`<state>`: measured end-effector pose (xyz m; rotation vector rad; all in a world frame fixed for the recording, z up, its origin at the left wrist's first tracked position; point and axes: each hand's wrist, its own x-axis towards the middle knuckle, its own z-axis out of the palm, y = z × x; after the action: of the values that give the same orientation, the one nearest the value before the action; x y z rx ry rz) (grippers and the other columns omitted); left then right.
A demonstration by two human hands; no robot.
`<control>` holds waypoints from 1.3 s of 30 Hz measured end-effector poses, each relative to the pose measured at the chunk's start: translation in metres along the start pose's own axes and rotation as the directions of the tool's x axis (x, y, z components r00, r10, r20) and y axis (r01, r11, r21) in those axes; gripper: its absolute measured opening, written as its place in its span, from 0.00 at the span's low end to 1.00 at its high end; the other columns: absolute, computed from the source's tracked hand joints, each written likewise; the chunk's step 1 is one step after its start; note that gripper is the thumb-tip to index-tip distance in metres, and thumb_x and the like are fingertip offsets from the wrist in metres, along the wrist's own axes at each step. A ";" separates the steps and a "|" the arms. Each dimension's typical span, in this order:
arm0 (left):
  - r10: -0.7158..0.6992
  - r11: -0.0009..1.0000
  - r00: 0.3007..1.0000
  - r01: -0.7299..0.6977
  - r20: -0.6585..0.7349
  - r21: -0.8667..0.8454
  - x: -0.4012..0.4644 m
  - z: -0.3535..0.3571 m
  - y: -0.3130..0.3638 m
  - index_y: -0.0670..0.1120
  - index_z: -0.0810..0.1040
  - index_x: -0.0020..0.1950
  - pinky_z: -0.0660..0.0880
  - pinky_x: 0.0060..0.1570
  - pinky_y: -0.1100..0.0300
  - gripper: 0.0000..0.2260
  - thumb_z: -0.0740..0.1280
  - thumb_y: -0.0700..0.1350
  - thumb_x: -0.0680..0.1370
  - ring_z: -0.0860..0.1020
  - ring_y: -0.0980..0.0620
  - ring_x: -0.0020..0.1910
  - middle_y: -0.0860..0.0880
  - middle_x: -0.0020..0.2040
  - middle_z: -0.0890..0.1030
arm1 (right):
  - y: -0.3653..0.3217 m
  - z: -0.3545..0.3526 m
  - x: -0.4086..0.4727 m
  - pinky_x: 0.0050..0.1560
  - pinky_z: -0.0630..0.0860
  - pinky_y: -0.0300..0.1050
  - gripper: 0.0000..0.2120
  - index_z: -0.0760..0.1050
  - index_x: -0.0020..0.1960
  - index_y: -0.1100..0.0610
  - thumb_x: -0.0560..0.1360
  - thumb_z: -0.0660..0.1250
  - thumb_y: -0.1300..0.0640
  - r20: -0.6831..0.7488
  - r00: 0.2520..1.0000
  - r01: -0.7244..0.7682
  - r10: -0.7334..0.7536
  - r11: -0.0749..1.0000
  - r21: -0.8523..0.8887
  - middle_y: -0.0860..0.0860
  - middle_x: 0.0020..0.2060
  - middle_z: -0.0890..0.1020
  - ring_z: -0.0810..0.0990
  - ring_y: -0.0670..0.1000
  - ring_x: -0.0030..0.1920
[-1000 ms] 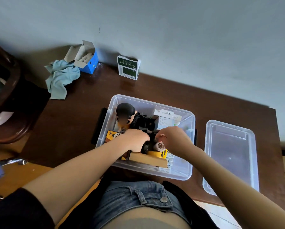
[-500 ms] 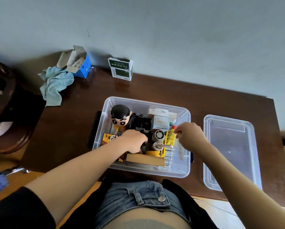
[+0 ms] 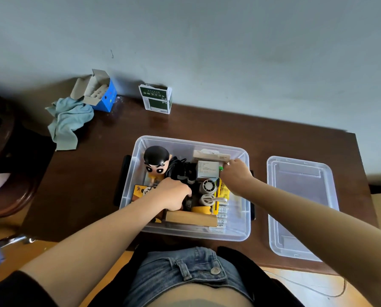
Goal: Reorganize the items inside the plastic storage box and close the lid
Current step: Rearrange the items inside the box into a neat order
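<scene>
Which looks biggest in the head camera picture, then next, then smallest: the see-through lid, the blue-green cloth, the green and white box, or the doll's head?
1. see-through lid
2. blue-green cloth
3. green and white box and doll's head: these look about alike, so no ranking; the doll sits nearer the camera.

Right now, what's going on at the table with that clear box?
A person is sorting the contents of the open plastic storage box. Their left hand is down among the items in the middle, fingers hidden. Their right hand reaches to the far right corner by a grey-white carton and something green; its grip cannot be made out. A big-headed figurine stands at the far left inside. The lid lies off on the table, right of the box.
</scene>
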<state>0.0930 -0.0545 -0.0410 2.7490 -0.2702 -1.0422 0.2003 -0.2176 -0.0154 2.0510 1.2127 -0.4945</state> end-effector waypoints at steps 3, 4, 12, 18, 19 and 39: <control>-0.004 1.000 1.000 0.005 0.030 -0.030 0.000 -0.003 0.001 0.52 0.68 0.72 0.72 0.52 0.55 0.23 0.65 0.42 0.78 0.74 0.44 0.62 0.46 0.65 0.76 | -0.001 -0.002 0.001 0.48 0.67 0.40 0.13 0.75 0.60 0.53 0.76 0.61 0.60 0.015 0.999 0.030 -0.029 0.999 -0.032 0.50 0.54 0.79 0.77 0.50 0.55; -0.008 0.999 0.999 0.009 0.038 -0.033 0.000 -0.003 0.001 0.52 0.68 0.72 0.72 0.52 0.54 0.23 0.65 0.41 0.78 0.74 0.44 0.62 0.45 0.65 0.75 | -0.002 -0.002 0.001 0.47 0.65 0.40 0.13 0.74 0.60 0.53 0.77 0.61 0.60 0.027 0.999 0.032 -0.031 0.999 -0.041 0.49 0.53 0.79 0.77 0.50 0.54; -0.034 0.998 0.998 0.036 0.044 -0.056 0.000 -0.001 0.003 0.52 0.68 0.72 0.73 0.51 0.54 0.22 0.64 0.44 0.78 0.74 0.44 0.62 0.45 0.65 0.75 | -0.005 0.004 -0.005 0.51 0.67 0.41 0.12 0.75 0.58 0.51 0.77 0.62 0.58 -0.013 0.999 0.051 -0.051 0.998 -0.046 0.48 0.52 0.79 0.75 0.51 0.54; -0.046 0.997 0.998 0.049 0.038 -0.061 -0.002 0.000 0.003 0.52 0.68 0.72 0.73 0.52 0.54 0.21 0.64 0.45 0.79 0.74 0.44 0.62 0.46 0.66 0.75 | -0.013 0.006 0.001 0.52 0.67 0.41 0.13 0.74 0.61 0.50 0.77 0.62 0.56 0.045 0.999 0.030 -0.027 0.996 -0.083 0.48 0.54 0.79 0.75 0.51 0.55; -0.046 0.997 0.998 0.049 0.037 -0.059 -0.002 0.000 0.002 0.52 0.68 0.72 0.73 0.52 0.54 0.21 0.64 0.45 0.79 0.74 0.44 0.62 0.46 0.66 0.75 | -0.014 0.006 0.001 0.52 0.67 0.41 0.13 0.73 0.61 0.50 0.77 0.61 0.57 0.057 0.998 0.032 -0.027 0.995 -0.092 0.48 0.53 0.79 0.75 0.50 0.55; -0.118 0.975 0.978 0.082 -0.170 -0.204 -0.020 0.002 -0.020 0.49 0.78 0.61 0.68 0.32 0.63 0.13 0.58 0.42 0.81 0.80 0.49 0.45 0.48 0.49 0.83 | 0.006 -0.057 -0.056 0.33 0.66 0.40 0.07 0.76 0.49 0.51 0.76 0.65 0.48 -0.218 0.947 0.080 0.237 0.482 0.873 0.45 0.39 0.80 0.75 0.48 0.36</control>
<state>0.0788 -0.0304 -0.0344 2.6759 -0.0004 -0.7858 0.1764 -0.2121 0.0608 3.1721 1.1203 -0.9148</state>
